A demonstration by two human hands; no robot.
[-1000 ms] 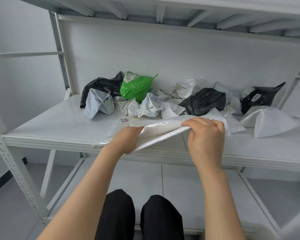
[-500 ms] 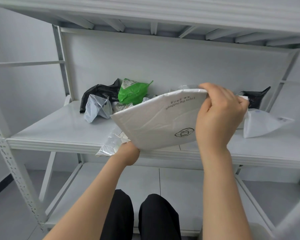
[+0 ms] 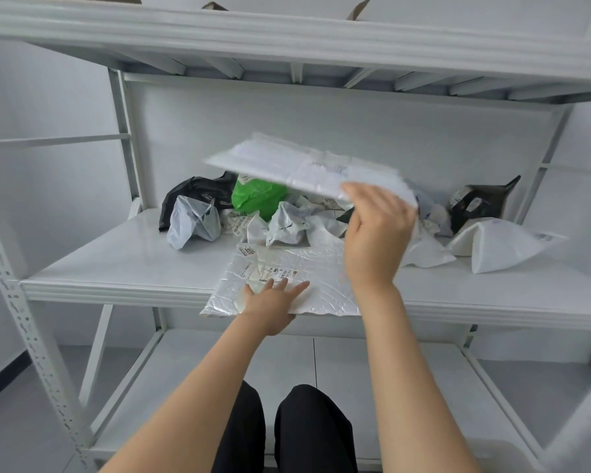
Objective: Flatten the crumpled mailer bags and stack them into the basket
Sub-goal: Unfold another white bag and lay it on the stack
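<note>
My right hand (image 3: 376,233) holds a flattened white mailer (image 3: 297,169) up in the air above the shelf, nearly level and blurred by motion. My left hand (image 3: 273,298) lies flat with spread fingers on a silvery crinkled mailer (image 3: 307,268) that rests flat at the shelf's front edge. Behind them sits a pile of crumpled bags: a black one (image 3: 195,192), a grey-white one (image 3: 191,223), a green one (image 3: 258,198), a white one (image 3: 285,223), another black one (image 3: 478,203) and a large white one (image 3: 505,244). No basket is in view.
The bags lie on the middle board of a white metal shelf (image 3: 123,268), with another board (image 3: 287,32) close overhead and a lower one (image 3: 355,387) below. Slotted uprights (image 3: 11,278) stand at the left. My black-clad knees (image 3: 284,425) are under the front edge.
My right hand lifted the white mailer off the shelf and swung it up to near level. My left hand let go of it and came down flat on the silvery mailer beneath.
</note>
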